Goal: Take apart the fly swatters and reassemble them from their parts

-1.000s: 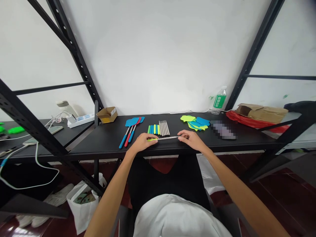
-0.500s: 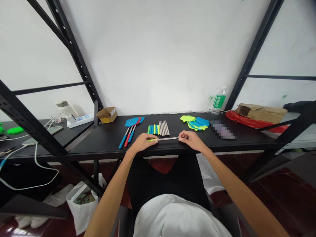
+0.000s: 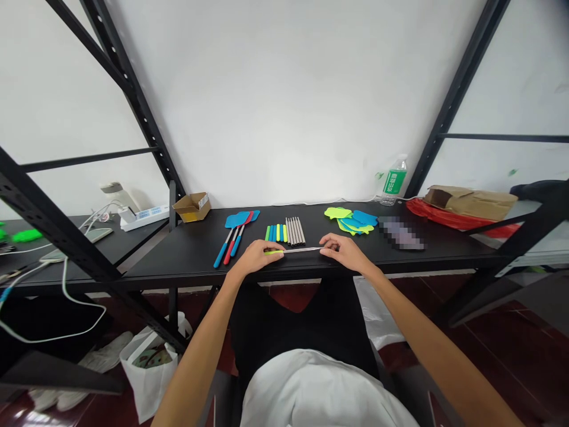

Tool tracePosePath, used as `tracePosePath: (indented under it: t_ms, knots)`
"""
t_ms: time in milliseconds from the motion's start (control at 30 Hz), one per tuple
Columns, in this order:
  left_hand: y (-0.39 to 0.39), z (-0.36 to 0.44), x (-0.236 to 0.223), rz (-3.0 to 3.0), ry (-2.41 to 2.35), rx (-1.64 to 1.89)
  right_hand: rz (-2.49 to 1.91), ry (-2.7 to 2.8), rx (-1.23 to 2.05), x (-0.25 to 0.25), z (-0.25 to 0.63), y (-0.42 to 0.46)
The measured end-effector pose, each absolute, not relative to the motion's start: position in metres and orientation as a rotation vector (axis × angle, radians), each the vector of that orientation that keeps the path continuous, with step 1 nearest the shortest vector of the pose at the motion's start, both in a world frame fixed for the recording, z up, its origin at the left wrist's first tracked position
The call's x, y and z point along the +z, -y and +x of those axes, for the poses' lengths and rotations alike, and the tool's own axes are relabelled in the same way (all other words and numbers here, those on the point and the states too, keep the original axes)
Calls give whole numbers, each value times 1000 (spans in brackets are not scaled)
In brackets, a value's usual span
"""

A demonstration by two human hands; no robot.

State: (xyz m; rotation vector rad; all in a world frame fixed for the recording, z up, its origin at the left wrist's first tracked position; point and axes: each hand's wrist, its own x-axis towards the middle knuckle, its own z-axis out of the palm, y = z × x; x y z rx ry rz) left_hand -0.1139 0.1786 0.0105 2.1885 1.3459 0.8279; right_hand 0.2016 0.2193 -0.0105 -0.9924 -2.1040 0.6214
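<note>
A thin metal rod with a yellow-green grip (image 3: 274, 252) lies level between my hands over the table's front edge. My left hand (image 3: 256, 256) is closed around the grip at the rod's left end. At the other end, my right hand (image 3: 341, 249) pinches the rod's thin tip, which its fingers partly hide. Just beyond are several short blue and yellow-green grips (image 3: 276, 233) in a row, beside several loose metal rods (image 3: 295, 231). Left of them lie three fly swatters (image 3: 231, 237) with blue or red heads and grips. Loose blue and yellow-green flat heads (image 3: 351, 221) are piled to the right.
A small open cardboard box (image 3: 192, 207) stands at the back left of the black table (image 3: 178, 252). On the right are a water bottle (image 3: 393, 181), a blurred-out object (image 3: 402, 233) and a paper bag (image 3: 471, 203) on red plastic. Black metal posts (image 3: 146, 118) frame both sides.
My right hand has shifted very slightly left along the rod's tip. My left hand and the things on the table look the same.
</note>
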Motion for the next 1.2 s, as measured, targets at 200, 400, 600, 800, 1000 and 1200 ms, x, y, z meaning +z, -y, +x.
tracePosePath:
  t_ms: [200, 400, 600, 800, 1000, 1200]
  knots:
    - [-178, -114, 10, 2195, -1346, 824, -998, 2102, 583, -12, 202, -218]
    - [-178, -114, 10, 2199, -1340, 822, -1010, 2106, 605, -14, 202, -223]
    - [-177, -113, 12, 2194, -1352, 815, -1021, 2123, 593, -13, 202, -223]
    - [-178, -114, 11, 2199, -1335, 822, -1020, 2123, 579, -11, 201, -220]
    - [-178, -114, 11, 2198, -1327, 818, -1025, 2130, 535, -11, 201, -219]
    - [-177, -113, 12, 2191, -1336, 818, -1023, 2128, 550, -11, 201, -219]
